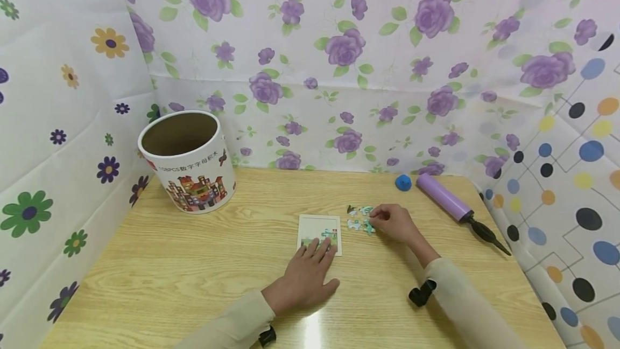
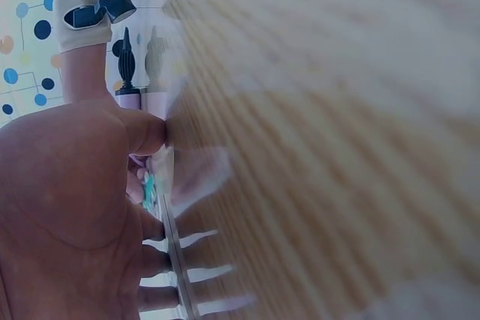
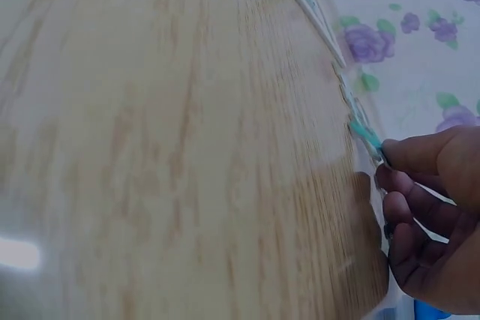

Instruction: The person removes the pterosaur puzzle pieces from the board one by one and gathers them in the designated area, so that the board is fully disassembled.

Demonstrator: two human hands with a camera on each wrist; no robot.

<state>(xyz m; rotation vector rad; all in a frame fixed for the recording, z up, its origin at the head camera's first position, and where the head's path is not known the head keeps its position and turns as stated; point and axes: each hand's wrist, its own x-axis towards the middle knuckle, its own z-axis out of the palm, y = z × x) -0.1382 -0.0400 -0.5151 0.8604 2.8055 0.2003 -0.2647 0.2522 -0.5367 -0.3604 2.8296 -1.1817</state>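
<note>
One puzzle tray (image 1: 310,226) lies beneath the straight, slightly parted fingers of the left hand (image 1: 306,278). The right hand (image 1: 395,223) pinches one teal piece (image 3: 366,134), with three other loose pieces (image 1: 355,225) just left of its fingertips.

A printed bucket (image 1: 199,176) stands left on the tabletop (image 1: 169,263). A purple pump (image 1: 445,197) lies right, just beside a small blue object (image 1: 403,182). Flowered cloth (image 1: 310,63) hangs behind.

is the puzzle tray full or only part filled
Part filled: the puzzle tray shows bare board at its upper left; loose pieces lie beside it.
</note>
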